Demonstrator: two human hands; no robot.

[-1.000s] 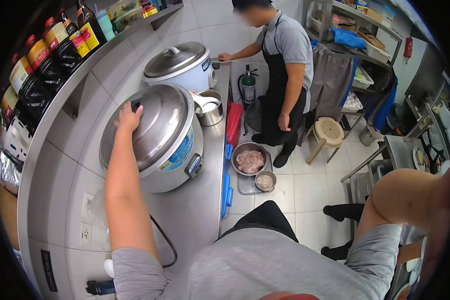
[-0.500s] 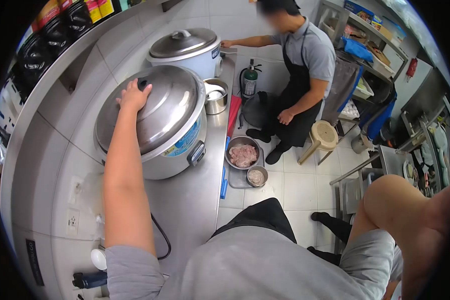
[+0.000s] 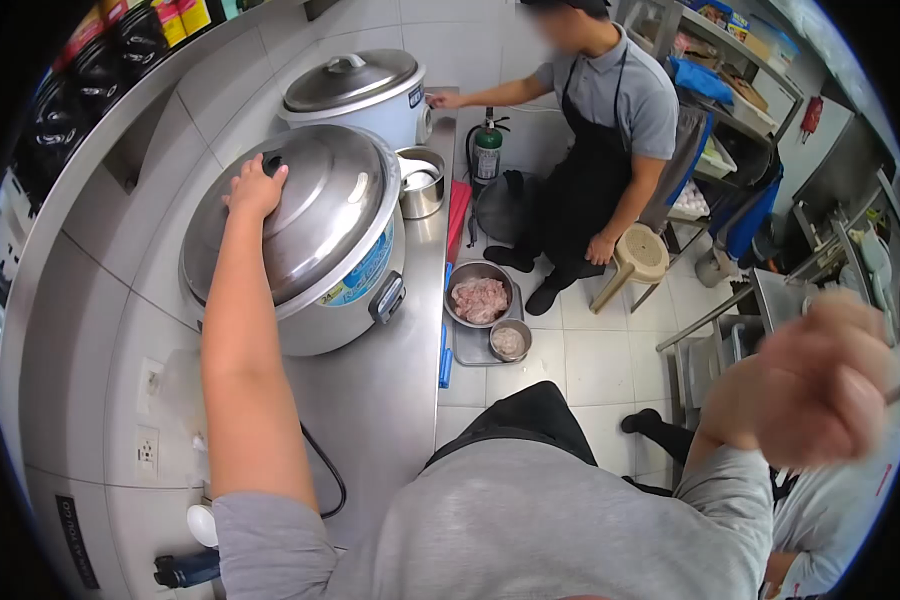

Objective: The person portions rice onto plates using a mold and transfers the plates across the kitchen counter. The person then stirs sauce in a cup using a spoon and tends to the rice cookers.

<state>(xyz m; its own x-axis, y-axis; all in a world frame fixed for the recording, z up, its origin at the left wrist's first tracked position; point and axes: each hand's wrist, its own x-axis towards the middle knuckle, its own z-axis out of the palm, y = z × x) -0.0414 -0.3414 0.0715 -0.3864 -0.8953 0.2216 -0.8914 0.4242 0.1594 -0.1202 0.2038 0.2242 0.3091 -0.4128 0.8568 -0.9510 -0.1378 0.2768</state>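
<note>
My left hand [image 3: 257, 187] has its fingers around the black knob on top of a large metal rice cooker lid [image 3: 325, 215]. That lid sits on the big rice cooker [image 3: 345, 325], which stands on the steel counter. Off to the right, my right hand [image 3: 825, 385] is raised near the camera, blurred by motion, with its fingers curled. A thin dark piece sticks out beside it; what it is cannot be made out. Behind the big cooker are a second lidded rice cooker [image 3: 355, 115] and a steel pot [image 3: 425, 198] with something white inside.
A co-worker in a black apron [image 3: 592, 165] reaches toward the second cooker. On the floor are a bowl of raw meat [image 3: 480, 300], a smaller bowl [image 3: 510, 342], a stool [image 3: 642, 255] and a fire extinguisher [image 3: 487, 150]. Another person [image 3: 845, 515] is at lower right.
My right hand has swung forward into view from the right edge. My left hand stays at the lid's knob. The co-worker's lower hand has moved toward the stool, and another person shows at lower right.
</note>
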